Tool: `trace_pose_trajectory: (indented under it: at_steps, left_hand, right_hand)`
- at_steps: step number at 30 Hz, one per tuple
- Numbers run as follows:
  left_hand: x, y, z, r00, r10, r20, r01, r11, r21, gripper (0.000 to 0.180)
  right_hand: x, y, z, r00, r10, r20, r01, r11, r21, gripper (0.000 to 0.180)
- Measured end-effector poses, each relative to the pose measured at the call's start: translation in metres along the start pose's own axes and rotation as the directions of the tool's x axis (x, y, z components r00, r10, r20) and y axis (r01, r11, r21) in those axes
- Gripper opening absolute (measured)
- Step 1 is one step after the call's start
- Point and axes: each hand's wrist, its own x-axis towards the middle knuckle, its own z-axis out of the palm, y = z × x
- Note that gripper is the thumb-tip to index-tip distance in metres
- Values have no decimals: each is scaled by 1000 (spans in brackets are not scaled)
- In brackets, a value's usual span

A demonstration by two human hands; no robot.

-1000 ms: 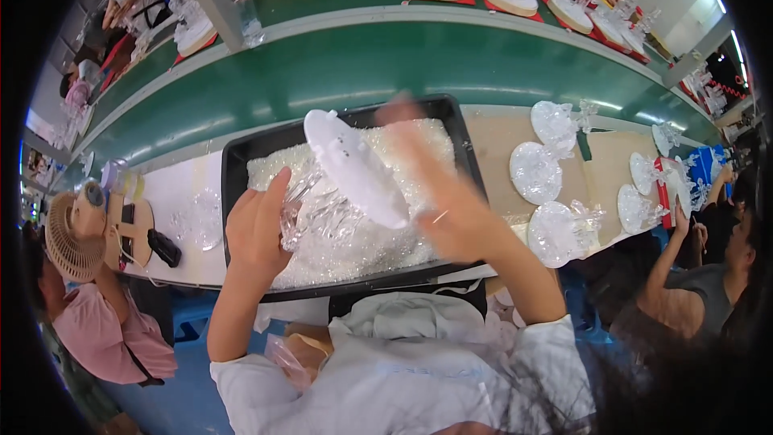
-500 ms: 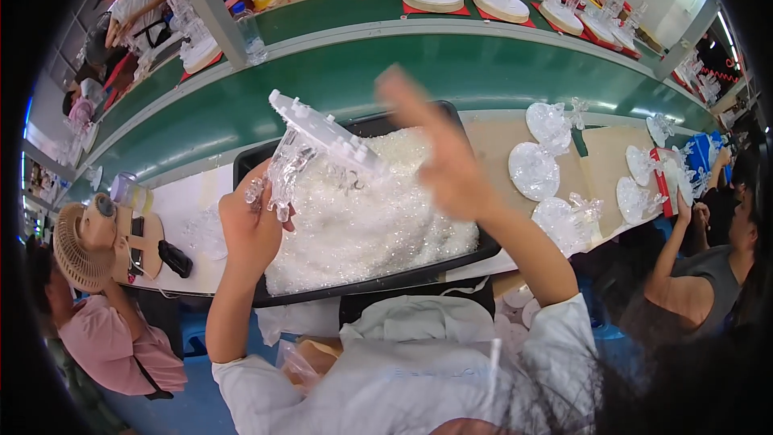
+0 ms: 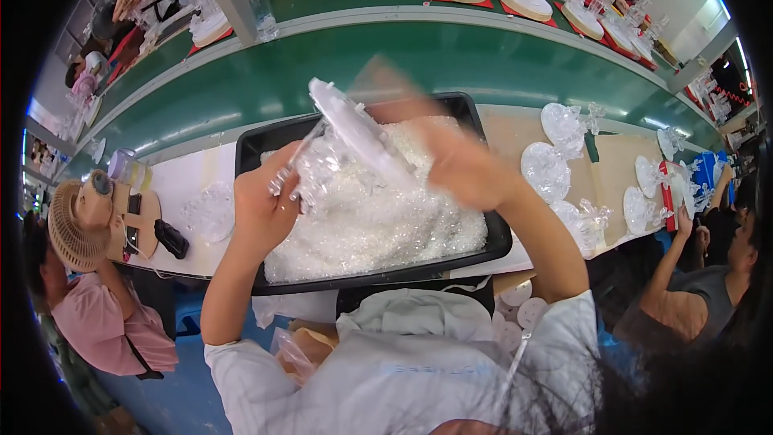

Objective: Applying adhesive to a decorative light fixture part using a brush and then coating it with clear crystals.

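Note:
My left hand [image 3: 266, 203] is closed round the clear plastic stem of an ornament with a round white base [image 3: 360, 133]. The ornament is tilted, its base pointing up and to the right above a black tray [image 3: 496, 246]. A heap of glittering white flakes [image 3: 370, 238] fills much of that tray. Just right of the base is my right hand [image 3: 467, 163], smeared by motion over the tray's far right part. Its fingers are too blurred to read, and whether it touches the base cannot be made out.
Clear round-based ornaments [image 3: 546, 171] stand on the table to the right. At left lie another clear piece [image 3: 211, 211], a black pouch [image 3: 171, 238] and a beige fan [image 3: 78, 221]. A green-sided bench [image 3: 338, 64] runs behind. People sit at both sides.
The ornament has swung so its base tilts more steeply and shows less of its flat face. My left hand has shifted slightly right. My right hand has stayed near the base, still blurred.

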Motion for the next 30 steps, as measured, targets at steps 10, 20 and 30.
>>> trace_pose_trajectory:
  at_steps: [10, 20, 30]
  left_hand:
    - [-1, -12, 1, 942, 324, 90, -329, 833, 444, 55]
    - [22, 10, -12, 940, 312, 134, -339, 826, 451, 43]
    - [73, 48, -4, 932, 358, 57, -330, 773, 542, 23]
  right_hand:
    - [-7, 4, 4, 981, 6, 196, 14, 995, -100, 94]
    - [-12, -2, -20, 991, 8, 130, 5, 995, -100, 80]
    - [-110, -31, -34, 780, -259, -570, 347, 937, 48, 59]
